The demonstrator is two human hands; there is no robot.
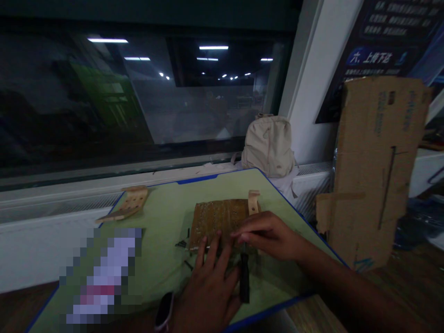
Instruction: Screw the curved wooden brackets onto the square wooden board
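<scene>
Fingers (203, 249) of our left hand (210, 284) spread apart, their tips on the brown board (220, 215), which lies on the green table (163, 212). Our right hand (274, 233) brings thumb and forefinger close together over the board's right side; we cannot tell if they pinch anything. A black screwdriver (244, 280) sits between our hands, its handle beside our left thumb. Screws (181, 243) lie left of the board, and a curved wooden piece (133, 203) rests at the table's far left. Beyond are a dark window (194, 106), a pale backpack (268, 145) and, to the right, cardboard (371, 171).
</scene>
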